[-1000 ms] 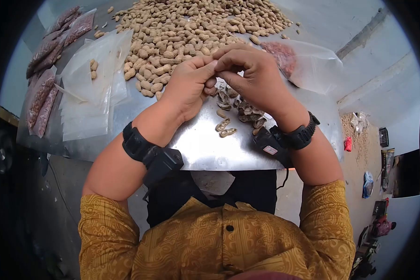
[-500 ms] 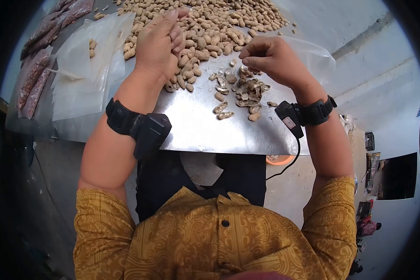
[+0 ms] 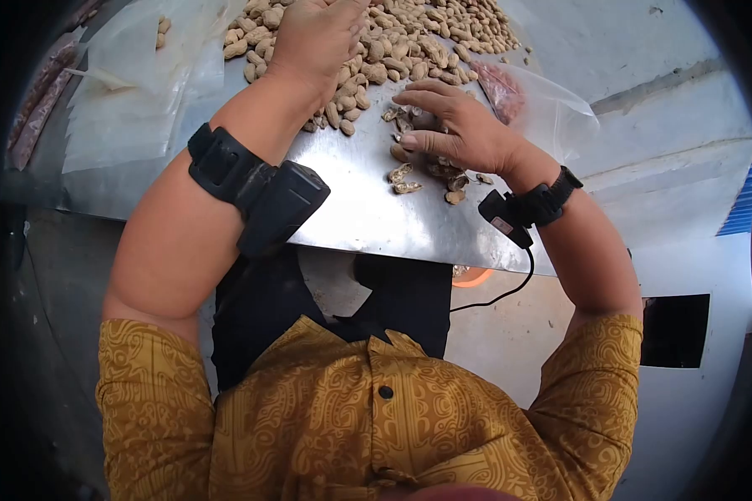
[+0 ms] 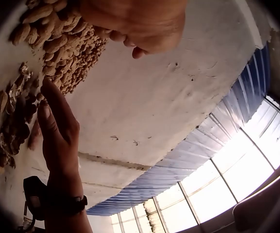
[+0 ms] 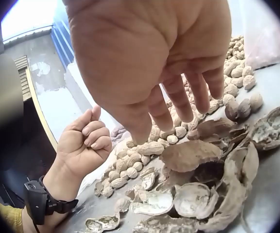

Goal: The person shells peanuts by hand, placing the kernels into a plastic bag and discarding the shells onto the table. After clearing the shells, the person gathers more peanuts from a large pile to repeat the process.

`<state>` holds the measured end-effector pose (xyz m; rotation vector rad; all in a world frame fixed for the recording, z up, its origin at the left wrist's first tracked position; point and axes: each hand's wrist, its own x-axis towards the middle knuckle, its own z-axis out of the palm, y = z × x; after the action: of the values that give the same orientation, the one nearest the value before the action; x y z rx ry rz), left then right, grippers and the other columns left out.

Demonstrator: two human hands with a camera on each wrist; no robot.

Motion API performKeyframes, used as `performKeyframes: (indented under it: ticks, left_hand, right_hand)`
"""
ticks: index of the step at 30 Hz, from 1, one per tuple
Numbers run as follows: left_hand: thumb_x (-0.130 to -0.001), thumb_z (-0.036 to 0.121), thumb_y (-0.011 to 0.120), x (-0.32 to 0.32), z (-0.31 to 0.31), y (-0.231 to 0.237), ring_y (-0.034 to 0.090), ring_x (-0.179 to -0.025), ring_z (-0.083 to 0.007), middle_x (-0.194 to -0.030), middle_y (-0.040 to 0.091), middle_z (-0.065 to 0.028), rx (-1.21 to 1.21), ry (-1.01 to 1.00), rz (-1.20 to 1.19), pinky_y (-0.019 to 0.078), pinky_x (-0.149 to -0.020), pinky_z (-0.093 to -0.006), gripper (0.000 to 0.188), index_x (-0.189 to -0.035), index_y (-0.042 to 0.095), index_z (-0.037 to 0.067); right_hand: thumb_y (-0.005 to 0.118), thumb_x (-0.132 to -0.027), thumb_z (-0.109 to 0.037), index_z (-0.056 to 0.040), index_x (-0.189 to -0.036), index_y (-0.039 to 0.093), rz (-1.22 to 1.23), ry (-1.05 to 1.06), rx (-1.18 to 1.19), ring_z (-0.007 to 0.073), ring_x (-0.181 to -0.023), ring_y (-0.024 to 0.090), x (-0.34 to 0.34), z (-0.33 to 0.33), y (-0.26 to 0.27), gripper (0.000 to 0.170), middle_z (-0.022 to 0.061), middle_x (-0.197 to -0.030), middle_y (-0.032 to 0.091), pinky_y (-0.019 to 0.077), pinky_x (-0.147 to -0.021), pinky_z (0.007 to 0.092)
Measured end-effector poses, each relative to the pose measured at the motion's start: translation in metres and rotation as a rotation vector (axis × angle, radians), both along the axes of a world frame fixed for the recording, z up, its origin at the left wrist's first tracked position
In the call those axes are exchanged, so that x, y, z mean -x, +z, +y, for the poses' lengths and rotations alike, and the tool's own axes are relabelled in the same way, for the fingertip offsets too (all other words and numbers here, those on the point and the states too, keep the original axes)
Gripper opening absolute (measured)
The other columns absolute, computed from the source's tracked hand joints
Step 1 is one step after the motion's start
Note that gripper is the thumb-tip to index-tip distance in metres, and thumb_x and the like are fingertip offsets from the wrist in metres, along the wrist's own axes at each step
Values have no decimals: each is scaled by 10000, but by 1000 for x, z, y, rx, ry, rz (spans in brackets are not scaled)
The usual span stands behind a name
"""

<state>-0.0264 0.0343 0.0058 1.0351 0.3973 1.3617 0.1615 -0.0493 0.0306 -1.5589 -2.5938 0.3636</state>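
Observation:
The left hand (image 3: 319, 37) is raised over the near left part of the pile of unshelled peanuts (image 3: 393, 54). In the right wrist view its fingers are curled in toward the palm, with the thumb against the index finger; nothing shows between them. Palm down, the right hand (image 3: 468, 129) hovers over a small heap of broken peanut shells (image 5: 193, 199), thumb and fingers spread and straight. Its fingers reach out above the shells in the right wrist view. Split shells (image 3: 406, 187) lie loose at the near side of the heap.
Stacked clear plastic bags (image 3: 125, 108) lie on the left of the metal table (image 3: 368, 217). Filled bags of reddish kernels (image 3: 38, 108) are at the far left edge. Another bag with reddish kernels (image 3: 500, 90) lies beyond the right hand. An orange basin (image 3: 474, 277) stands below the table's edge.
Both hands were together in front of the pile, then parted. The left went over the peanuts; the right, earlier with thumb and fingers close together, has opened out and come lower over the shells.

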Motion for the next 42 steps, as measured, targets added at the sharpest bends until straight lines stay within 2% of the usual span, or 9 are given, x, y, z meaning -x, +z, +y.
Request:
performKeyframes:
  ticks: [2,11,22,25,29,33,37,41,42]
  left_hand:
    - [-906,209,505,0,0,0,357,-448,-31,-548,406,62,-11,24,21,298,-405,-173,196,-747,520,94]
    - [-898,211,507,1,1,-3,377,-450,-43,-540,418,53,-46,57,92,316,-414,-188,220,-736,562,72]
    - [-874,198,539,-6,5,-6,424,-541,-48,-605,480,42,-70,110,94,348,-490,-212,212,-735,580,44]
    - [-871,200,543,-6,8,-9,417,-545,-48,-604,471,44,-87,106,65,340,-492,-216,220,-715,577,49]
    - [-871,196,541,-2,8,-6,410,-548,-46,-604,465,50,-90,132,96,336,-493,-218,222,-702,573,55]
    - [-872,191,535,-7,15,-11,404,-556,-43,-604,460,53,-106,114,29,334,-497,-221,226,-695,571,56]
    - [-875,182,530,-7,9,-8,404,-563,-38,-603,459,53,-135,97,46,337,-502,-220,224,-695,573,55]
    - [-874,180,530,-5,1,-3,398,-554,-38,-592,452,54,-97,123,74,336,-500,-221,228,-685,569,58]
    - [-873,182,530,-4,0,-2,396,-551,-39,-588,449,54,-80,125,66,335,-499,-221,232,-681,566,58]
  right_hand:
    - [588,-764,-546,-19,-1178,523,-105,98,-197,391,-1133,435,12,-13,-9,673,221,-1206,478,372,-953,423]
    - [582,-811,-263,-26,-1071,507,-204,104,-375,335,-1015,486,7,-48,-20,359,160,-1071,524,413,-885,382]
    - [561,-833,-138,-12,-999,585,-177,-77,-386,315,-961,536,-36,-49,4,211,143,-1042,569,443,-840,372]
    - [546,-836,-122,-1,-1038,575,-173,-14,-429,325,-968,543,-31,-17,9,237,156,-1059,566,449,-828,380]
    - [525,-792,-40,14,-1083,562,-119,61,-277,324,-984,545,-11,8,-5,298,165,-1078,564,453,-840,376]
    - [538,-786,5,16,-1056,571,-188,112,-213,319,-976,549,3,0,-9,272,162,-1068,563,448,-860,355]
    - [565,-750,-35,-2,-930,620,-174,70,-138,300,-897,563,1,-25,1,191,152,-955,582,466,-793,351]
    - [600,-766,-116,-24,-999,584,-109,203,-413,301,-918,559,30,-38,-4,251,140,-1013,577,475,-779,348]
    - [596,-781,-137,-21,-1045,556,-172,206,-371,301,-941,555,36,-42,-6,291,138,-1037,572,478,-790,348]
